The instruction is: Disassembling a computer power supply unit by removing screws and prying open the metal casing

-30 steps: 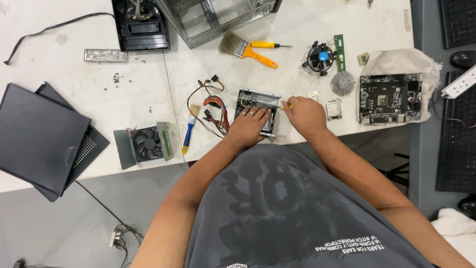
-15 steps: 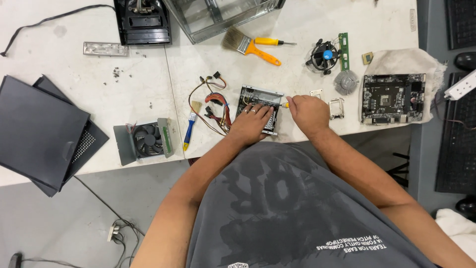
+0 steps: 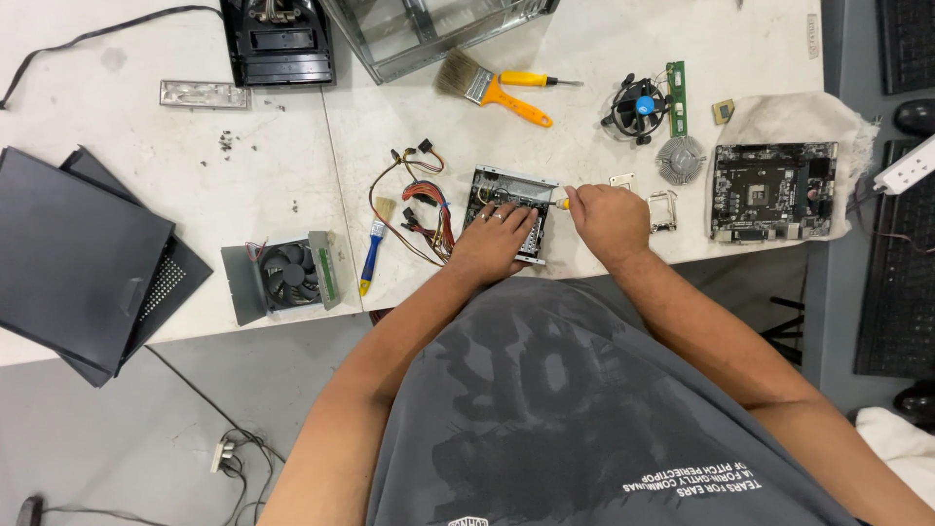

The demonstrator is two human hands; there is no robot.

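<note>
My left grip point(image 3: 499, 237) lies flat on the open metal box point(image 3: 509, 211); my right grip point(image 3: 606, 216), just beside, closes around a screwdriver point(image 3: 562, 203).

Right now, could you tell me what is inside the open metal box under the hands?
Inside the open metal box, a dark board with small parts and wires shows. The left hand covers its near half, hiding what lies there. The right hand holds a yellow-handled tool at its right edge.
</note>
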